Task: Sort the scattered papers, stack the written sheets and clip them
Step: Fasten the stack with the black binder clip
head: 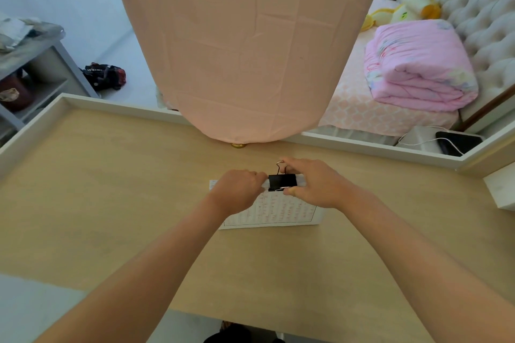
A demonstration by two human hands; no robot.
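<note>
Left hand: I see my left hand [238, 189] in the middle of the frame, fingers curled down tight and gripping the top edge of the paper just left of the clip; its knuckles face me, so the fingertips are hidden.
Right hand: my right hand [315, 184] sits just right of centre and pinches the clip, with the forefinger on the upright wire handle and the thumb on the lower one.
Binder clip: the black binder clip [282, 181] sits on the top edge of the paper, between my two hands and touching both.
Stack of written sheets: the stack of written sheets [278, 211] lies flat at the centre of the desk, with rows of reddish writing in a ruled grid; my left wrist covers part of it.
Desk: the pale wood desk [111, 189] fills the middle band of the frame, with a raised white rim along its far side.
Pink cloth: a large pink cloth [245, 44] hangs down the upper centre, its lower end just above the desk's far edge.
Upper right: a folded pink quilt [418, 64] lies on a bed, a plush toy [404, 8] behind it.
Upper left: a grey shelf unit [41, 64], and a dark bag [104, 75] on the floor beside it.
</note>
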